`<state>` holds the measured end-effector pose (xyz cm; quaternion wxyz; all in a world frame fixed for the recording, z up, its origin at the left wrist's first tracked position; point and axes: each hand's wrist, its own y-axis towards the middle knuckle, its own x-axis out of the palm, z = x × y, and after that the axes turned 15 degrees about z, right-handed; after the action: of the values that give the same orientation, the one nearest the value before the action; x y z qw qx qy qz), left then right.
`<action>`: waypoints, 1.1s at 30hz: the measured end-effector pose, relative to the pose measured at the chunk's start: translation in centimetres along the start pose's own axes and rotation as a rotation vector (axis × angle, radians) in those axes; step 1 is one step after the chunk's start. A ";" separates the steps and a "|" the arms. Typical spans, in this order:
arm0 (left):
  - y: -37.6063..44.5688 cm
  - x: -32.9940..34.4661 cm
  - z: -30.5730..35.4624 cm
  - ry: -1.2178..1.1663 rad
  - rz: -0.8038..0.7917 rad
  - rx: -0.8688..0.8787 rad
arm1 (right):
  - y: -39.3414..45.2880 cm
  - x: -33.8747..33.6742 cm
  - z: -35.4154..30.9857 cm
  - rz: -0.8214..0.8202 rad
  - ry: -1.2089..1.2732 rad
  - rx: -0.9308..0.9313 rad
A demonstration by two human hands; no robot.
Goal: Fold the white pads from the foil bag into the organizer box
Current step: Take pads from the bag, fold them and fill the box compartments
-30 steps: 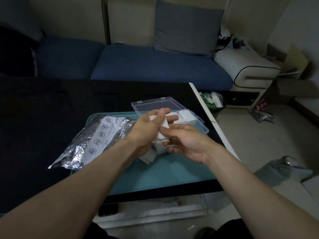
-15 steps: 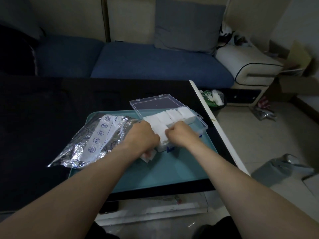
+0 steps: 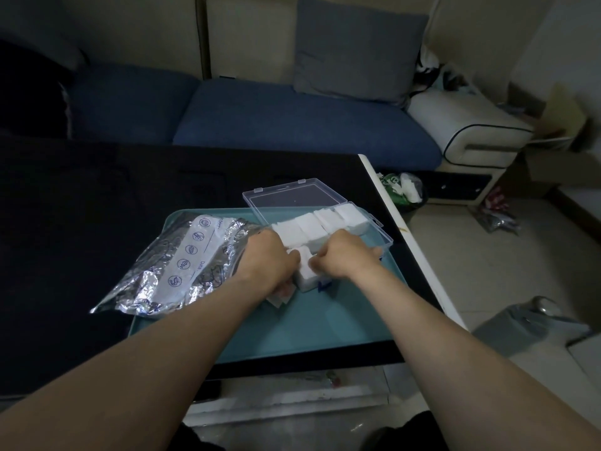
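Observation:
A clear organizer box (image 3: 380, 234) lies open on a teal tray (image 3: 312, 323), its lid (image 3: 292, 198) flat behind it. Several folded white pads (image 3: 320, 224) fill its far compartments. My left hand (image 3: 270, 260) and my right hand (image 3: 344, 255) meet over the box's near end, fingers curled on a folded white pad (image 3: 305, 266) that sits in a near compartment. Loose white pads (image 3: 279, 296) peek out under my left wrist. The crumpled foil bag (image 3: 182, 268) lies on the tray's left side.
The tray sits on a black table (image 3: 97, 222) whose white right edge (image 3: 406, 242) runs beside the box. A blue sofa (image 3: 292, 122) stands behind. On the floor to the right are a bin with rubbish (image 3: 403, 190) and a grey object (image 3: 527, 323).
Both hands came down from mid-air, where they held a pad above the tray, to the near end of the box, and now press the pad into it.

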<state>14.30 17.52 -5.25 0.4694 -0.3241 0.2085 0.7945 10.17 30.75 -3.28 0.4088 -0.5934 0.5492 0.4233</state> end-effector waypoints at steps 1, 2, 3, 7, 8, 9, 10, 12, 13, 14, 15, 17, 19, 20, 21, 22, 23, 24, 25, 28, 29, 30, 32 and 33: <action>-0.1 -0.1 0.1 -0.007 0.004 -0.015 | -0.1 -0.1 0.1 0.048 0.041 -0.030; -0.1 -0.2 0.2 -0.004 0.020 -0.029 | -0.1 -0.2 0.3 0.084 0.111 -0.071; -0.2 -0.3 0.3 -0.008 0.032 -0.059 | -0.1 -0.4 0.4 0.086 0.199 -0.117; -0.2 -0.2 0.4 -0.189 -0.097 -0.281 | -0.2 -0.9 1.1 -0.102 0.318 -0.284; -0.3 -0.2 0.5 -0.240 -0.132 -0.340 | -0.1 -0.9 1.3 -0.119 0.317 -0.297; -0.4 -0.1 0.5 -0.249 -0.138 -0.366 | 0.1 -0.9 1.3 -0.129 0.320 -0.300; -0.4 0.0 0.6 -0.229 -0.130 -0.365 | 0.2 -0.8 1.4 -0.136 0.322 -0.302; -0.5 -0.1 0.8 -0.119 -0.101 -0.281 | 0.4 -0.8 1.2 -0.138 0.305 -0.308; -0.5 -0.3 1.0 -0.039 -0.090 -0.216 | 0.5 -0.7 1.1 -0.139 0.284 -0.314; -0.5 -0.8 1.2 0.041 -0.085 -0.149 | 0.6 -0.6 0.9 -0.140 0.259 -0.320; -0.5 -1.3 1.6 0.125 -0.084 -0.077 | 0.6 -0.5 0.8 -0.146 0.237 -0.317; -0.5 -2.5 2.5 0.233 -0.054 0.079 | 0.8 -0.3 0.6 -0.175 0.235 -0.279; -0.6 -3.7 3.2 0.190 0.062 0.197 | 0.9 -0.4 0.7 -0.227 0.247 -0.253; -0.6 -4.2 3.3 0.129 0.146 0.232 | 0.8 -0.5 0.9 -0.240 0.238 -0.271; -0.5 -4.6 3.1 0.088 0.226 0.257 | 0.7 -0.5 1.1 -0.234 0.228 -0.295; -0.4 -5.1 2.8 0.083 0.289 0.269 | 0.6 -0.5 1.3 -0.201 0.227 -0.317; -0.3 -5.5 2.2 0.113 0.328 0.278 | 0.4 -0.5 1.6 -0.137 0.245 -0.329; -0.1 -5.9 1.6 0.167 0.339 0.279 | 0.3 -0.6 1.7 -0.038 0.284 -0.330; 0.1 -6.1 1.1 0.234 0.323 0.277 | 0.3 -0.6 1.7 0.088 0.336 -0.330; 0.5 -6.2 -0.4 0.516 0.224 0.303 | -0.4 -0.9 0.8 0.337 0.519 -0.400; 0.6 -6.1 -0.8 0.607 0.203 0.312 | -1.0 -1.0 0.0 0.344 0.536 -0.455; 0.5 -6.1 -1.1 0.672 0.182 0.303 | -1.7 -0.8 -0.8 0.321 0.514 -0.526; 1.0 -6.1 -2.2 0.708 0.117 0.216 | -3.2 0.0 -2.5 0.199 0.394 -0.658; 1.4 -6.2 -2.9 0.692 0.085 0.160 | -4.0 0.5 -3.2 0.133 0.306 -0.699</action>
<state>16.13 11.26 -2.86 0.3615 -0.5273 0.4297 0.6377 14.35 27.81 -2.66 0.0670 -0.7163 0.4638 0.5171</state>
